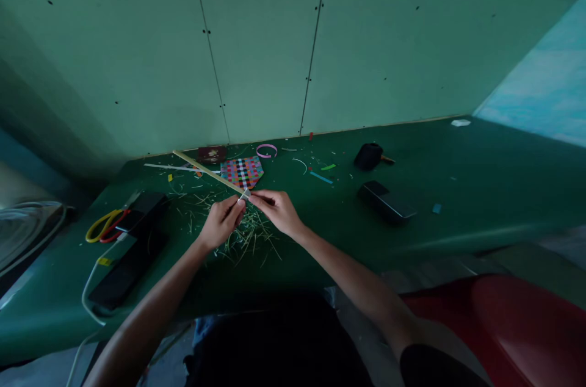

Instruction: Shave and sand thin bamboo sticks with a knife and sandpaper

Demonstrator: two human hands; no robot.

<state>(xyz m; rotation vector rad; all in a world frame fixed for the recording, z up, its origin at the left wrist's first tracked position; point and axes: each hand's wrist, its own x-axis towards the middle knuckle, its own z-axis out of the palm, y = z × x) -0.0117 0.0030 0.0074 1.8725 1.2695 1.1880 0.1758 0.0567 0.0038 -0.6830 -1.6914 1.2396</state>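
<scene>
My left hand [223, 221] and my right hand [278, 209] meet at the near end of a long, pale yellow strip [206, 172], where a small whitish piece [246, 194] sits between the fingertips. Both hands are closed in a pinch. The strip slants up and left toward the wall. Just behind the hands lies a colorful woven piece [242, 171] in a checkered pattern. Thin greenish shavings [251, 236] are scattered on the green table [320, 253] beneath and around the fingers. A white strip [180, 168] lies to the left of the woven piece.
Yellow-and-red-handled scissors [103, 226], black objects [123, 271] and a white cable [85, 289] are at the left. A pink ring [267, 151] and colored scraps lie near the wall. Further right are a dark rounded object [368, 156] and a black box-like device [386, 201]. A red chair [526, 320] stands lower right.
</scene>
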